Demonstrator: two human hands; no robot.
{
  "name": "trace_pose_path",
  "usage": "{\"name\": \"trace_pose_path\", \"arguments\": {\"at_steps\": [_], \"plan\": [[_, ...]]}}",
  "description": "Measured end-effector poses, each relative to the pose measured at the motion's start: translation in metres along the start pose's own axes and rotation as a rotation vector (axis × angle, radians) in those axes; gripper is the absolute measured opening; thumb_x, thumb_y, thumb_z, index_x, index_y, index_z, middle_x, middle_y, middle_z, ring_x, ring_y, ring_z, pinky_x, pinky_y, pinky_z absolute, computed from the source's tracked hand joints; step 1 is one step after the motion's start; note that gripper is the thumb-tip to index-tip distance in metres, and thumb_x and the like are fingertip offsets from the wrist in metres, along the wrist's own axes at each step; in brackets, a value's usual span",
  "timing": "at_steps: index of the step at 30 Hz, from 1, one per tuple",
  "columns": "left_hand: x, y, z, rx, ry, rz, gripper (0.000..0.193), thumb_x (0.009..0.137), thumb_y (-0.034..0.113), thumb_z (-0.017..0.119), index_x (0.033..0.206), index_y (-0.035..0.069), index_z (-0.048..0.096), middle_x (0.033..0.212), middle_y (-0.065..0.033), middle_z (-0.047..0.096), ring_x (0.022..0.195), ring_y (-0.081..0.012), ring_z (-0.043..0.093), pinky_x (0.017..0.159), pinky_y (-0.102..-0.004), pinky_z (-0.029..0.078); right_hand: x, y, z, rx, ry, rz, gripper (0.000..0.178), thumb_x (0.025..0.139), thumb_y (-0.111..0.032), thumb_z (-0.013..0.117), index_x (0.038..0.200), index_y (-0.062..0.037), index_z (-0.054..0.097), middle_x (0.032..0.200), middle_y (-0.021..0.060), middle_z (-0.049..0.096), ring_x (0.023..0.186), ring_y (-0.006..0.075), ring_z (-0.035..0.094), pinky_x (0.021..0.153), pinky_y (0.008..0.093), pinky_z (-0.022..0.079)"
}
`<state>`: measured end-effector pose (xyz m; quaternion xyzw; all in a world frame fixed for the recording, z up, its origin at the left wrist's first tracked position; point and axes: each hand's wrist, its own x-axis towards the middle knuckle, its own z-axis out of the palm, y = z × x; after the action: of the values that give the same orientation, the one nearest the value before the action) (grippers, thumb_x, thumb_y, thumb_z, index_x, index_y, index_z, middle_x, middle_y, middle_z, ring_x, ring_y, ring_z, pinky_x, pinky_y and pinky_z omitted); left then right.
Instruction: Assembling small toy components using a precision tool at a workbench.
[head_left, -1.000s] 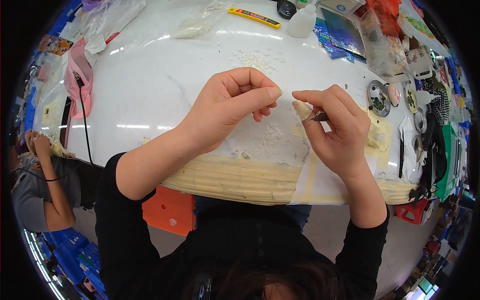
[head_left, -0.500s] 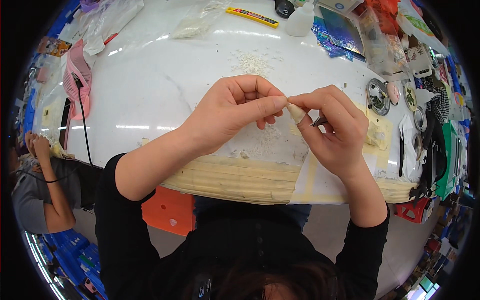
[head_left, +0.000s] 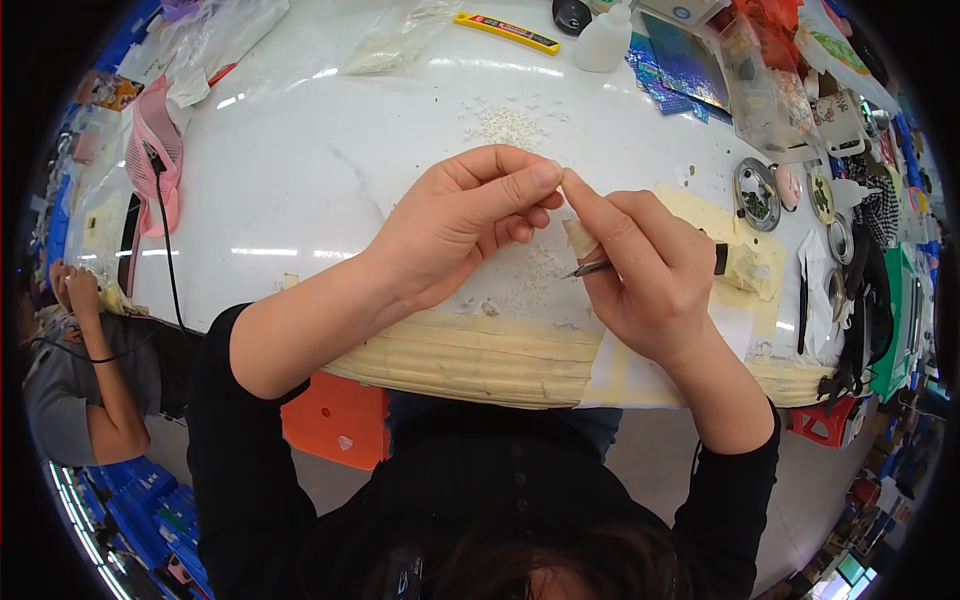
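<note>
My left hand point(head_left: 470, 225) is closed in a pinch, thumb against index finger. Whatever lies between these fingertips is too small to make out. Beside them, nearly touching, is the extended index fingertip of my right hand point(head_left: 650, 265). Under its curled fingers the right hand grips a slim, dark, pointed metal tool, seemingly tweezers point(head_left: 592, 267), tip toward the left. A cream-coloured covering point(head_left: 580, 238) wraps the tip of my right thumb. Below the hands are scattered tiny white pieces point(head_left: 535, 280), and a denser heap of small white pieces point(head_left: 505, 122) lies beyond them.
A yellow box-cutter pack point(head_left: 507, 33) and a white squeeze bottle point(head_left: 603, 42) stand far back. At right are round metal dishes point(head_left: 757, 195), shiny blue sheets point(head_left: 685, 60) and masking tape point(head_left: 750, 270). A pink mesh item point(head_left: 155, 150) and another person's arm point(head_left: 115, 400) are left.
My right thumb has drawn back from the left fingertips, while the right index finger has straightened toward them. The tool's tip now points left and shows more clearly.
</note>
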<state>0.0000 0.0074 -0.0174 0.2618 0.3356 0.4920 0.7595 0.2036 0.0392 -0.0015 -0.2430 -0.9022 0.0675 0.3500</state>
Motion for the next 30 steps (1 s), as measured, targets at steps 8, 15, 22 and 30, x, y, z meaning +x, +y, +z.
{"name": "trace_pose_path", "arguments": {"at_steps": [8,15,22,30], "plan": [[0.0021,0.0030,0.0064,0.396,0.115,0.302,0.015,0.098,0.018,0.061,0.101,0.005,0.066,0.089,-0.0019,0.066,0.078,-0.0073,0.058,0.070,-0.0223,0.047,-0.0009,0.0003,0.0037,0.178,-0.049,0.089,0.056,0.074,0.010,0.064,0.128,-0.0023,0.063,0.084,0.0098,0.062,0.065,0.0172,0.063,0.053,0.0284,0.049],[0.0030,0.0050,0.0040,0.428,0.066,0.168,0.020,0.099,0.023,0.060,0.101,0.004,0.066,0.091,-0.0035,0.067,0.077,-0.0090,0.060,0.069,-0.0237,0.049,0.0015,0.0055,0.0011,0.226,0.043,0.093,0.051,0.066,0.009,0.065,0.114,-0.0057,0.068,0.081,0.0057,0.060,0.062,0.0162,0.061,0.052,0.0273,0.050],[0.0002,0.0027,0.0086,0.423,-0.022,0.096,0.020,0.099,0.023,0.060,0.095,0.003,0.065,0.087,-0.0048,0.067,0.075,-0.0097,0.061,0.068,-0.0244,0.050,0.0037,0.0076,-0.0033,0.326,0.040,0.181,0.030,0.069,0.012,0.065,0.095,-0.0012,0.068,0.084,0.0074,0.064,0.070,0.0164,0.068,0.061,0.0256,0.058],[-0.0023,0.0020,0.0106,0.471,0.000,0.134,0.020,0.098,0.020,0.062,0.094,0.001,0.067,0.084,-0.0066,0.069,0.070,-0.0105,0.063,0.063,-0.0244,0.052,0.0029,0.0081,0.0014,0.240,0.025,0.169,0.024,0.072,0.010,0.066,0.091,-0.0031,0.063,0.083,0.0048,0.061,0.061,0.0161,0.057,0.049,0.0270,0.044]]}}
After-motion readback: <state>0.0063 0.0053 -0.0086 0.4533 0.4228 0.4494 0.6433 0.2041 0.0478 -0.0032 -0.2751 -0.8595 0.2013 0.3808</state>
